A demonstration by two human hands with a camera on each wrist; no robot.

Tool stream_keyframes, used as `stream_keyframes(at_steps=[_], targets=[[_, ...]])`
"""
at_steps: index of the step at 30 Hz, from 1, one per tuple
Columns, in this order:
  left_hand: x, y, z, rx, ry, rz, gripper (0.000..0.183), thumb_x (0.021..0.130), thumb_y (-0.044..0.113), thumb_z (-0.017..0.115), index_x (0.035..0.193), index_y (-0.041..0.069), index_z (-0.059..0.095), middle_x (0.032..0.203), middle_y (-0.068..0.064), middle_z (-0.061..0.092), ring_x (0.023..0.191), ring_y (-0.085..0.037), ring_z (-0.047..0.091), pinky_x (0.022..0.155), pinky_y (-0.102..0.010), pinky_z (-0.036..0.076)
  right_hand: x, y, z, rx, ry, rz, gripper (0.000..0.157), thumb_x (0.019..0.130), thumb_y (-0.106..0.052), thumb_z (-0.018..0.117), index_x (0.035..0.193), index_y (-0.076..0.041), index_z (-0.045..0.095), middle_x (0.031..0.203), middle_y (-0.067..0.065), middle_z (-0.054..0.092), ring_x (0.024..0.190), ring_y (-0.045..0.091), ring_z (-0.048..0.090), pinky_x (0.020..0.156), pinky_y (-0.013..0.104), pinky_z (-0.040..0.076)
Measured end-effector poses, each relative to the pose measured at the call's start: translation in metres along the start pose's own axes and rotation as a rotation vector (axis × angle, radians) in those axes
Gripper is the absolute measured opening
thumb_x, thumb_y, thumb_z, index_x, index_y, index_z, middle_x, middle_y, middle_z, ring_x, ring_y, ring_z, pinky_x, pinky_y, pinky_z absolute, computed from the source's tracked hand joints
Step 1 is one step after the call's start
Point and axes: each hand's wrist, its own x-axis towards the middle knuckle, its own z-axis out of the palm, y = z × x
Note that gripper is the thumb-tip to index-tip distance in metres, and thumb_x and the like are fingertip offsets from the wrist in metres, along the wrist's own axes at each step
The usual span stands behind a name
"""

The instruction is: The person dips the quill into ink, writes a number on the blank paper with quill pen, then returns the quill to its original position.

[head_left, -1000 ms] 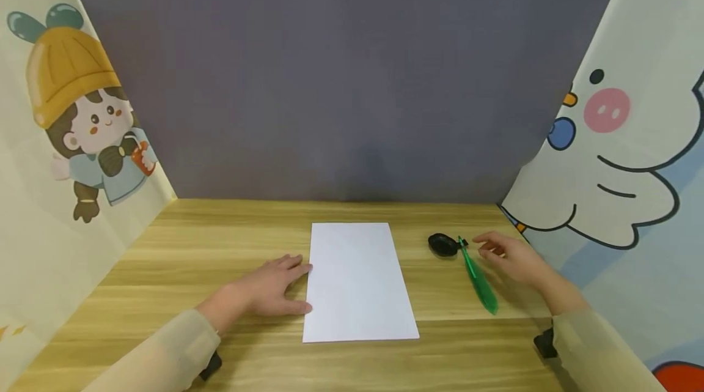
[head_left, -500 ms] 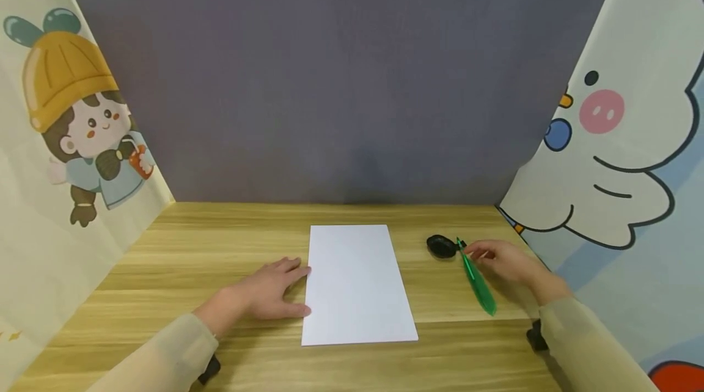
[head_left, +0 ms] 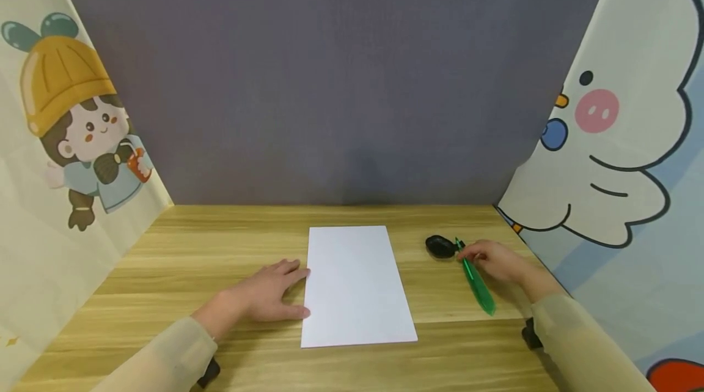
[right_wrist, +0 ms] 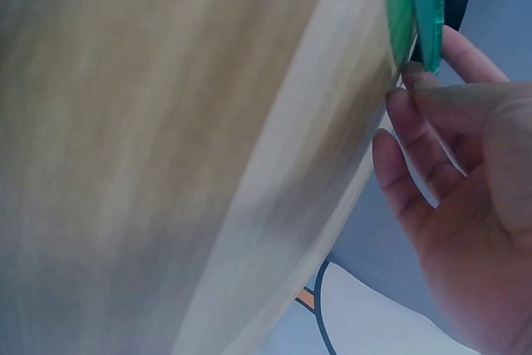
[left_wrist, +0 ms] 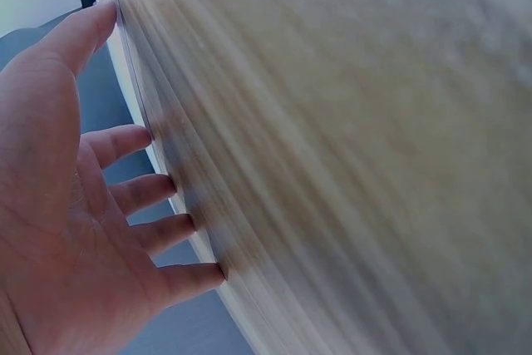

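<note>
Green leaf-shaped piece point(head_left: 481, 291) at the right hand point(head_left: 497, 260), right of the white sheet point(head_left: 357, 288)

The right hand's fingers are bent, thumb and forefinger close together at the narrow end of the green piece; whether they grip it I cannot tell. The piece lies on the right of the sheet, well apart from it, its broad end toward the person. Between that narrow end and the sheet lies a black oval piece point(head_left: 440, 246), its short stem meeting the green tip.

The left hand point(head_left: 269, 294) rests at the sheet's left edge, fingers spread and gripping nothing, with the tips of thumb and forefinger at that edge.

Pale sleeves point(head_left: 165, 352) come in from the near side, left and right of the sheet, a black device point(head_left: 209, 372) under each cuff. The sheet lies flat on a wood-grained counter point(head_left: 220, 239). Beyond its far edge stands a dark grey panel point(head_left: 330, 74). Well left of the sheet is a cartoon figure in a yellow hat point(head_left: 68, 83); well right, a white cartoon animal point(head_left: 632, 141).
</note>
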Motion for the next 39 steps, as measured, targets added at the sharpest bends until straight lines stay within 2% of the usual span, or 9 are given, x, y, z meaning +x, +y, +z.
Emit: stream_keyframes(at_steps=[7,12,16,22,27,39], targets=[[-0.0011,0.0008,0.0009,-0.002,-0.002,0.002,0.096,0.098,0.07,0.07,0.169,0.011,0.044,0.176,-0.027,0.034,0.163,-0.054,0.03,0.13,-0.074,0.028,0.0007,0.0004,0.0024,0.012,-0.006,0.006,0.032,0.105,0.005,0.061,0.125,-0.009,0.081,0.126,0.014,0.079,0.122,0.044,0.071,0.094,0.046,0.063],[-0.0016,0.0011,0.0006,0.0,-0.003,0.002,0.096,0.098,0.07,0.069,0.169,0.011,0.044,0.176,-0.027,0.034,0.163,-0.054,0.031,0.13,-0.074,0.027,0.0007,-0.0011,0.0031,0.068,-0.032,0.045,0.027,0.109,-0.011,0.066,0.132,-0.004,0.077,0.129,0.016,0.077,0.112,0.033,0.073,0.088,0.038,0.062],[-0.0015,0.0005,0.0009,0.006,-0.004,0.0,0.096,0.098,0.072,0.068,0.169,0.012,0.043,0.177,-0.026,0.033,0.163,-0.053,0.03,0.131,-0.074,0.027,0.0006,-0.0023,0.0023,0.087,-0.052,0.06,0.029,0.107,-0.013,0.069,0.134,-0.003,0.075,0.125,0.014,0.077,0.103,0.02,0.071,0.081,0.033,0.06],[-0.0009,-0.0004,0.0017,0.013,-0.002,-0.003,0.097,0.097,0.073,0.068,0.169,0.013,0.043,0.177,-0.026,0.033,0.164,-0.052,0.03,0.131,-0.073,0.027,0.0017,-0.0025,0.0027,0.101,-0.063,0.059,0.032,0.106,-0.016,0.071,0.135,-0.003,0.074,0.108,0.003,0.073,0.085,0.007,0.063,0.069,0.028,0.053],[-0.0008,-0.0007,0.0019,0.015,-0.001,-0.004,0.096,0.098,0.072,0.068,0.169,0.013,0.044,0.177,-0.025,0.033,0.164,-0.053,0.03,0.131,-0.073,0.028,0.0035,-0.0032,0.0046,0.108,-0.065,0.061,0.033,0.106,-0.019,0.073,0.135,-0.002,0.074,0.1,-0.002,0.07,0.08,0.004,0.06,0.067,0.027,0.052],[-0.0009,0.0007,0.0012,0.011,-0.001,-0.008,0.095,0.098,0.071,0.068,0.169,0.013,0.043,0.177,-0.025,0.033,0.164,-0.052,0.03,0.132,-0.072,0.027,0.0012,-0.0031,0.0057,0.141,-0.02,0.09,0.03,0.104,-0.019,0.076,0.132,-0.005,0.075,0.097,-0.002,0.07,0.079,0.005,0.06,0.068,0.027,0.052]])
